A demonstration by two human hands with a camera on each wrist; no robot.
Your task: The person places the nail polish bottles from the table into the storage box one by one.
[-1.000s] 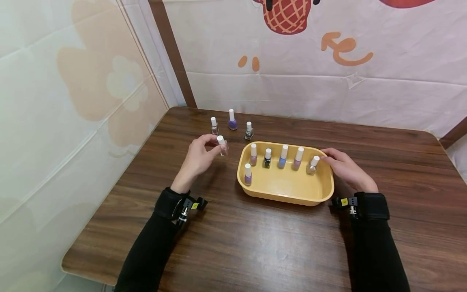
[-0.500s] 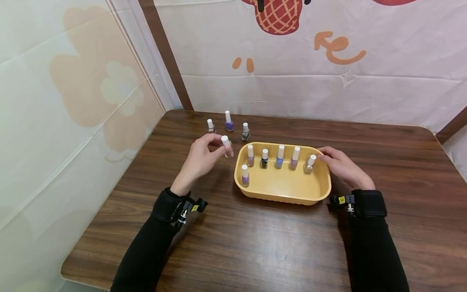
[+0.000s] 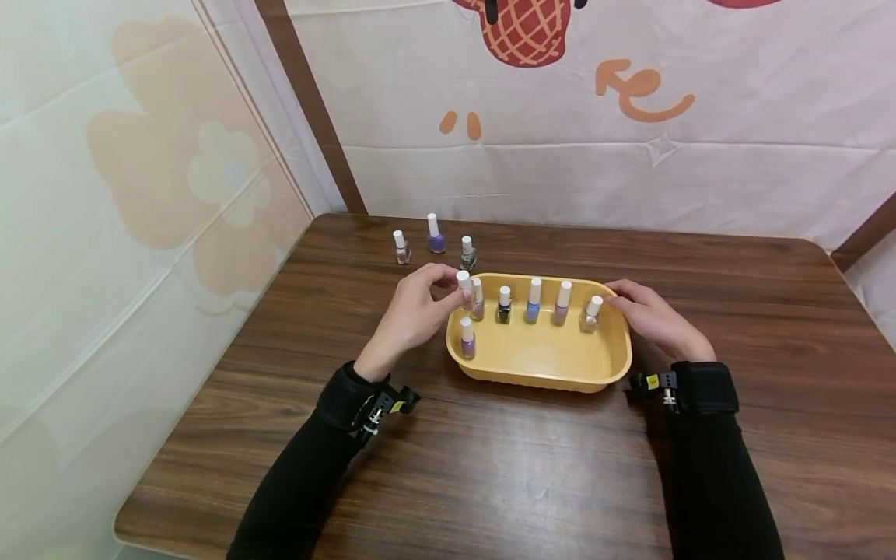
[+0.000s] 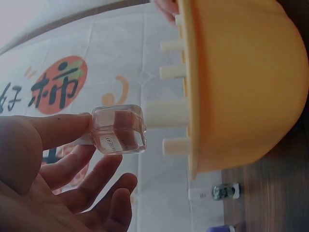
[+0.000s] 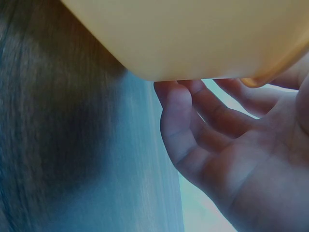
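Observation:
My left hand [image 3: 416, 307] pinches a nail polish bottle [image 4: 118, 130] by its white cap, with thumb and forefinger. The bottle is clear glass with pale pink polish, and it overlaps the left rim of the yellow basket [image 3: 535, 362] in the head view. At the basket's right end, my right hand [image 3: 661, 323] grips the rim, its fingers curled against the outer wall in the right wrist view. Inside the basket, several white-capped bottles stand along the back, among them a blue bottle [image 3: 533, 303] and a black one [image 3: 504, 307]. A purple bottle [image 3: 467, 342] stands at the front left.
Behind the basket's left end, three more bottles stand on the wooden table [image 3: 280, 404]: a clear one [image 3: 402, 250], a dark purple one [image 3: 435, 239] and a greyish one [image 3: 468, 255]. A printed cloth [image 3: 560, 179] hangs along the table's back edge.
My left hand has carried the pinched bottle rightward, from beside the basket to its left rim. My right hand has stayed at the basket's right end.

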